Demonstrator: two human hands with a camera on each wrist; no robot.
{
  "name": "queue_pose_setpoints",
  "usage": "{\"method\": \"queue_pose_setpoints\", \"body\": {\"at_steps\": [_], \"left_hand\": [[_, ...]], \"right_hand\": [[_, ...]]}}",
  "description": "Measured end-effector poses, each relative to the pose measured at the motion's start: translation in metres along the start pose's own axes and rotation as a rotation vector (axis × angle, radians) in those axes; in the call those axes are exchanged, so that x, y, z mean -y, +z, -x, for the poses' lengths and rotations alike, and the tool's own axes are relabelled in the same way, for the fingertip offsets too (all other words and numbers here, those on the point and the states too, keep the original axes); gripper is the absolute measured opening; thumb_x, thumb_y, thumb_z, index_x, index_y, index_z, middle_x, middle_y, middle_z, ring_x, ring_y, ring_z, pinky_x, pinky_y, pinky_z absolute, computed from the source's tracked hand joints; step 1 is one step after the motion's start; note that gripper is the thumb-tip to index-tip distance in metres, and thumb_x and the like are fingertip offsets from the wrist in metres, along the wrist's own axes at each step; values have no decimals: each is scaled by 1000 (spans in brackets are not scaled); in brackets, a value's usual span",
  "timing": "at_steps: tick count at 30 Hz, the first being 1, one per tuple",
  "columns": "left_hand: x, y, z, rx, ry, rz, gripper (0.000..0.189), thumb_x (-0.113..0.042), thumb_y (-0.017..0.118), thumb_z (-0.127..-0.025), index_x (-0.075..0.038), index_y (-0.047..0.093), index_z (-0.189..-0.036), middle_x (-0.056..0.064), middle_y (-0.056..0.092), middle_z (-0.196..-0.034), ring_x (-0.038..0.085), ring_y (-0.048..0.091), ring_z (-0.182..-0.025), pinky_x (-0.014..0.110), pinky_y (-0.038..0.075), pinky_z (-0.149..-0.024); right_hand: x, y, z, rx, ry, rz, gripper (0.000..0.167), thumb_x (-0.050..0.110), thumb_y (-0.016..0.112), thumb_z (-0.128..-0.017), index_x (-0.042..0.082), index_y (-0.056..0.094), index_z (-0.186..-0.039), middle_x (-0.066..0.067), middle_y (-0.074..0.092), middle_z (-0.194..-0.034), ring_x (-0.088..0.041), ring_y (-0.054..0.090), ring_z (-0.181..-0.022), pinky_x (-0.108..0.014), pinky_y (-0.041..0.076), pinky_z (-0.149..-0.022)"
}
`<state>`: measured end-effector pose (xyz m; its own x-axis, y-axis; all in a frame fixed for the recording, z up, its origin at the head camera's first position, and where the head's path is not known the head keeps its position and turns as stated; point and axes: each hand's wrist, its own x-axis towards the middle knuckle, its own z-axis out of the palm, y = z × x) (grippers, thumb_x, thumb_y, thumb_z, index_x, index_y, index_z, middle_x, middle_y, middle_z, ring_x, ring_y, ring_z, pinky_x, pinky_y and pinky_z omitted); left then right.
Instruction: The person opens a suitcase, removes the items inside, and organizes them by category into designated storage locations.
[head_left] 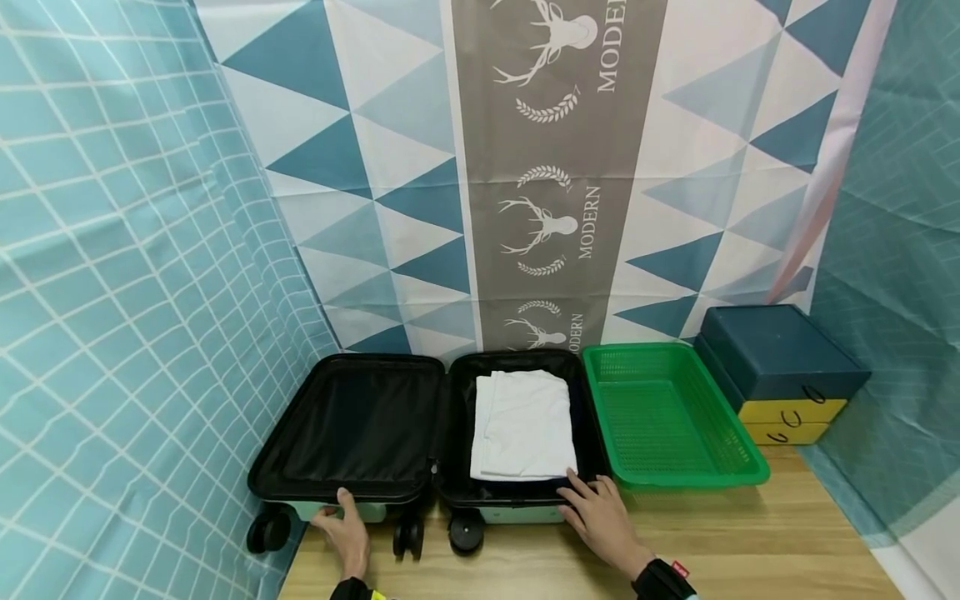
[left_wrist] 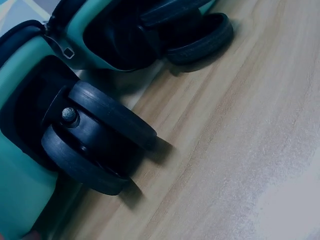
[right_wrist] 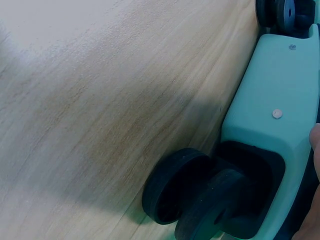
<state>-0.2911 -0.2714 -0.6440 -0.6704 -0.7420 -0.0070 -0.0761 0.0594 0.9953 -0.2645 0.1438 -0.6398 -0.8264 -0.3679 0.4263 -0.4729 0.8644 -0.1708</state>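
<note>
An open suitcase with a mint green shell (right_wrist: 272, 90) and black lining (head_left: 360, 417) lies spread flat in two halves. A white folded cloth (head_left: 525, 425) sits in its right half. At the front edge of the left half, my left hand (head_left: 347, 537) grips the shell, thumb up over the black rim and fingers lower against the green side. My right hand (head_left: 603, 521) rests at the front right corner of the right half, fingers spread and nearly straight, fingertips by the cloth's near corner. In the right wrist view only part of that hand shows at the edge.
Black caster wheels (left_wrist: 100, 135) stick out from the suitcase's near side over the wooden table (head_left: 750, 533). A green plastic basket (head_left: 675, 479) stands right of the suitcase, touching or close to it. Stacked dark blue and yellow boxes (head_left: 787, 354) stand farther right. Patterned curtains (head_left: 405, 167) hang behind.
</note>
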Motion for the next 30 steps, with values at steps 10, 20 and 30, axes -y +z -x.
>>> {"method": "queue_pose_setpoints", "body": {"at_steps": [10,20,30], "left_hand": [[-2,-2,-6,-11,16,-184,54,-49,32,-103,4,23,-115,27,16,-126,45,25,-99,54,18,-82],[-3,2,-1,-151,82,-106,49,-40,44,-101,-1,21,-122,26,12,-150,48,23,-129,57,20,-102],[-9,6,12,-128,809,-430,20,11,60,-87,9,51,-105,31,42,-139,46,27,-141,54,16,-116]], "right_hand": [[0,0,-2,-62,-18,-19,27,28,69,-93,12,72,-116,-19,62,-130,-36,62,-92,-56,35,-99],[-1,4,0,-70,-16,-19,29,29,71,-91,13,73,-115,-18,62,-130,-35,62,-89,-55,36,-98],[1,3,5,-17,22,-14,29,33,67,-94,15,72,-117,-17,61,-133,-36,62,-93,-55,35,-101]]}}
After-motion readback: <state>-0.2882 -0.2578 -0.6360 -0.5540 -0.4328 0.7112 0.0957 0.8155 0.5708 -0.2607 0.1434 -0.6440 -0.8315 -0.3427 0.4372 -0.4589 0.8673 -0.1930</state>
